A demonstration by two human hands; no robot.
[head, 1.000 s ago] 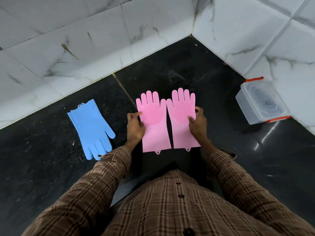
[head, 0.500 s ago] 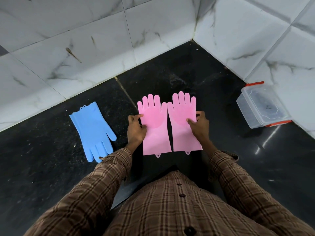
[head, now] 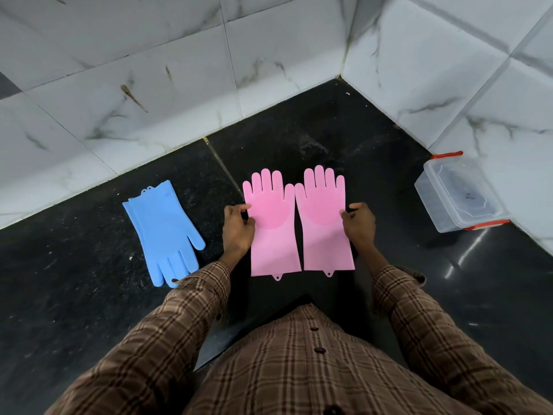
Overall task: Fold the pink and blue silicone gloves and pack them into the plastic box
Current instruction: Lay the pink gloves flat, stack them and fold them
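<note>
Black polished stone floor (head: 374,181) meeting white marbled wall tiles (head: 149,85) in a corner; only the head view to go on.

Two pink gloves flat on the floor, side by side, fingers pointing away from the person, cuffs toward them. Left pink glove (head: 273,232) and right pink glove (head: 324,226) nearly touching along their inner edges near the thumbs, narrow gap lower down. Both unfolded.

Left hand (head: 238,229) pinches the outer edge of the left pink glove at palm level, thumb and fingertips closed on the rim. Right hand (head: 360,224) does the same on the outer edge of the right pink glove. Both gloves look flat on the floor, not lifted.

Blue glove (head: 163,229) lies flat to the left, well apart from the pink pair, fingers toward the person, cuff toward the wall, partly under the left plaid sleeve (head: 191,310) at the fingertips. Looks like one glove; cannot tell if a second is stacked under it.

Plastic box (head: 457,196), clear with red clips, sits on the floor at right against the wall. Lid on.
</note>
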